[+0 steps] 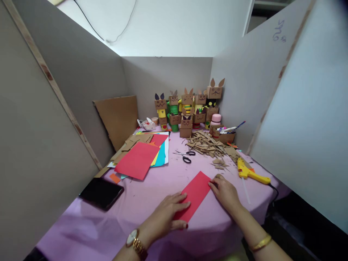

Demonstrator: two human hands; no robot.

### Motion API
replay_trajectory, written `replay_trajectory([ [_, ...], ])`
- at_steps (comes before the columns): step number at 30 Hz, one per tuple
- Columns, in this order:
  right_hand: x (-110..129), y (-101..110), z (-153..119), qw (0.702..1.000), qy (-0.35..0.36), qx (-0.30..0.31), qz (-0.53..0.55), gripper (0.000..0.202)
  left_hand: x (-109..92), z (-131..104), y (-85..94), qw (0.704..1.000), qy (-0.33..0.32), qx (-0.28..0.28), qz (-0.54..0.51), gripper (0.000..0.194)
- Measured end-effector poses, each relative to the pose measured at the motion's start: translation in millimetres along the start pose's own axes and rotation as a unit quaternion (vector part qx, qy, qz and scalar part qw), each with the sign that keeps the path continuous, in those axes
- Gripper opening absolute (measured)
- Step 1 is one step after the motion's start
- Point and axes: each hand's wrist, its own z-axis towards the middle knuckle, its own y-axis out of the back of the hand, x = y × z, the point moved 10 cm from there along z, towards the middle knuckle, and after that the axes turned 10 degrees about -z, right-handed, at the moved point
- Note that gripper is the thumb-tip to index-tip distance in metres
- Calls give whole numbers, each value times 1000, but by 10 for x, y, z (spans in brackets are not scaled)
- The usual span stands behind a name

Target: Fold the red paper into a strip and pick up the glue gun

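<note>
A folded-looking strip of red paper (198, 188) lies slantwise on the pink tablecloth near the front edge. My left hand (171, 212) rests on its left side, fingers spread over the paper. At the strip's upper right edge, my right hand (221, 188) has thumb and fingers closed on the border of the paper. Beyond the strip lie black-handled scissors (186, 156), their blades pointing left. A larger red sheet (138, 159) tops a stack of coloured paper to the left.
Cardboard animal figures (187, 99) stand at the back beside a pink bottle (216, 119). Cardboard scraps (206, 143) are heaped before a box of pens (225, 137). A yellow glue gun (252, 174) lies right, a black tablet (102, 194) left. Grey partitions (163, 72) surround the table.
</note>
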Motion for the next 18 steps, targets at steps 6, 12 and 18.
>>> replay_trajectory([
  [6, 2, -4, -2, 1000, 2, 0, 7, 21, -31, -22, -8, 999, 15, 49, -17, 71],
  [12, 6, -2, -3, 1000, 5, -2, 11, 21, -21, -23, -53, 997, 43, 66, -3, 80],
  [18, 23, 3, 6, 1000, 5, -9, 15, 20, -6, -57, -62, 997, 49, 66, 2, 89],
])
